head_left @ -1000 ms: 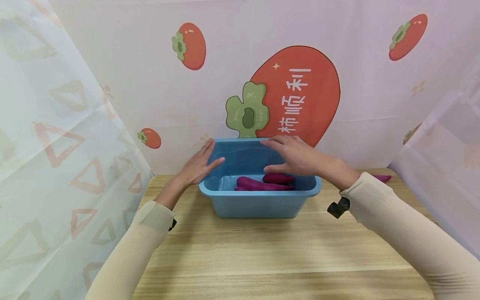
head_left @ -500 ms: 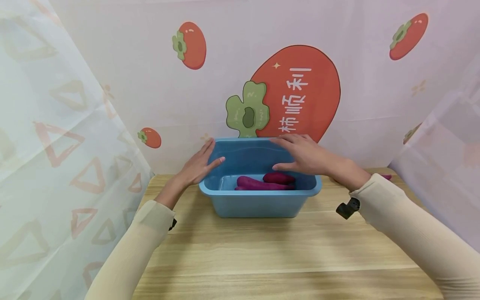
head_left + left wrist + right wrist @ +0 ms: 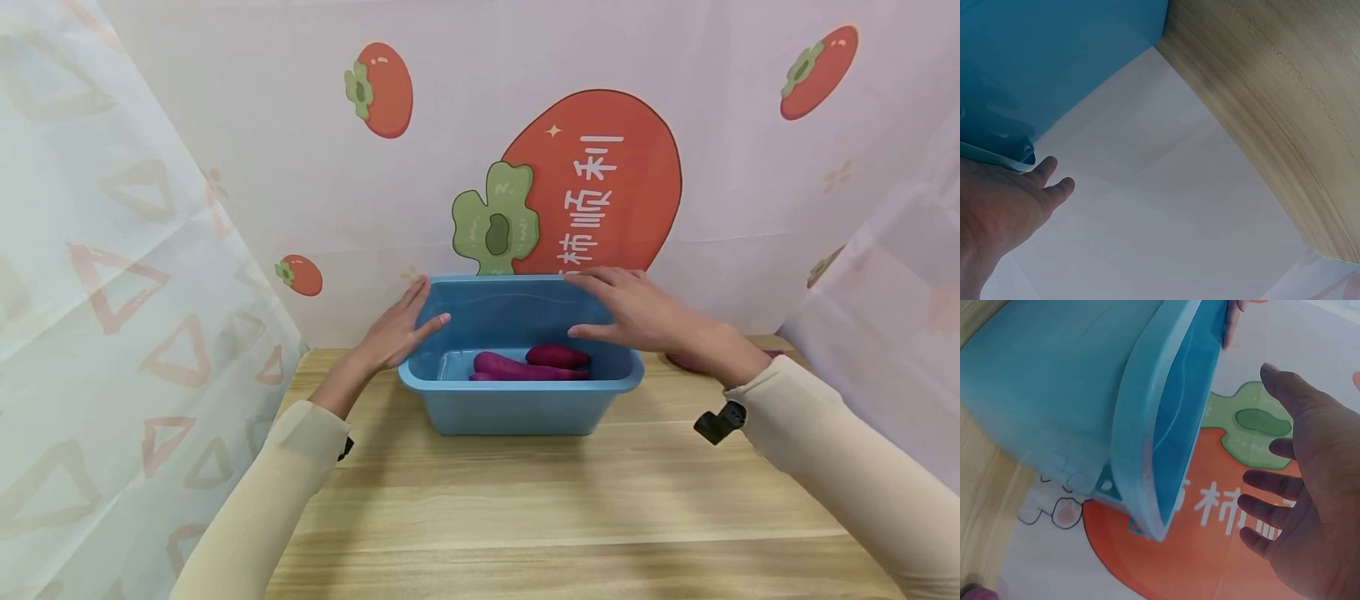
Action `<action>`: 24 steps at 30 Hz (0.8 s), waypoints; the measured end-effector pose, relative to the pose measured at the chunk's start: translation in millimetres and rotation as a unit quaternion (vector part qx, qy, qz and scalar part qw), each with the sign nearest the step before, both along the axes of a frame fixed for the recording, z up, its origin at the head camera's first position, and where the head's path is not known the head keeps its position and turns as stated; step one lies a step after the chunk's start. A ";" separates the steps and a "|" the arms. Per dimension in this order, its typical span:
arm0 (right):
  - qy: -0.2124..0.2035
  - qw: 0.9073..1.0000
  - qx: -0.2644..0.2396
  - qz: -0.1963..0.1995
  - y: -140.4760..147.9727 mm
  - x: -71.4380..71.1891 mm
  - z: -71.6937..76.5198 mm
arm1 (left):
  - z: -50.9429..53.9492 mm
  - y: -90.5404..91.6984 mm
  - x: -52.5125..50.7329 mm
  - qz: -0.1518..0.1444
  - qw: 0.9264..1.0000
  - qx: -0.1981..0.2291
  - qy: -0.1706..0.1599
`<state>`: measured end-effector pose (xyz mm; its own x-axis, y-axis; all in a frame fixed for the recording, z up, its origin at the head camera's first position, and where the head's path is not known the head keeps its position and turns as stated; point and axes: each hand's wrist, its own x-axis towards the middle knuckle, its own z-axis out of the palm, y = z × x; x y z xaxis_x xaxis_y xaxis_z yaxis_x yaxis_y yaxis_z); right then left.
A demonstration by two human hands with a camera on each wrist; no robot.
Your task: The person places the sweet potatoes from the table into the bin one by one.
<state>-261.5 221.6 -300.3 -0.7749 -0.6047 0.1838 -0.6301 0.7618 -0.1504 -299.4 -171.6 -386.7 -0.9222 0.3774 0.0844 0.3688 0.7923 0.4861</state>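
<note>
A blue plastic basin (image 3: 517,408) stands on the table against the back sheet. Inside it lie a long purple vegetable (image 3: 510,368), like an eggplant, and a shorter, dark purple one (image 3: 557,357), like a sweet potato. My left hand (image 3: 393,333) rests on the basin's left rim with fingers extended; in the left wrist view the palm lies along the rim's outer edge. Above the basin's right side my right hand (image 3: 626,312) hovers with nothing in it. The right wrist view shows its fingers (image 3: 1272,481) spread loosely, apart from the rim.
A purple vegetable (image 3: 686,362) lies on the wooden table (image 3: 525,508) at the right, partly behind my right forearm. Patterned sheets hang at the back (image 3: 225,100), left and right. Small black wrist cameras (image 3: 720,422) sit on the sleeves.
My right hand has drifted right across the basin, showing more of its inside. More of the purple vegetable beyond the right wrist shows now. My left hand and the basin stay put.
</note>
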 end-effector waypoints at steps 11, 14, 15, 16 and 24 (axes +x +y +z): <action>-0.006 1.000 -0.013 -0.019 24.7 6.3 -4.0 | -0.6 0.4 0.0 0.000 1.000 -0.002 0.000; -0.007 1.000 -0.018 -0.024 30.7 7.9 -4.7 | 0.0 0.5 0.2 0.000 1.000 0.002 0.000; -0.007 0.999 -0.020 -0.026 32.9 8.2 -5.2 | 0.0 0.4 0.2 -0.001 1.000 0.002 0.000; -0.007 0.999 -0.021 -0.028 35.0 9.1 -5.1 | -0.1 0.3 0.2 -0.001 1.000 0.002 0.001; -0.011 0.998 -0.027 -0.049 52.2 15.8 -7.8 | 0.7 0.0 0.8 0.000 1.000 0.000 0.000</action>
<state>-245.7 273.9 -308.0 -0.8347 -0.5148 0.1956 -0.5482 0.8106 -0.2060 -298.6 -171.6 -386.0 -0.9219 0.3781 0.0846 0.3694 0.7919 0.4862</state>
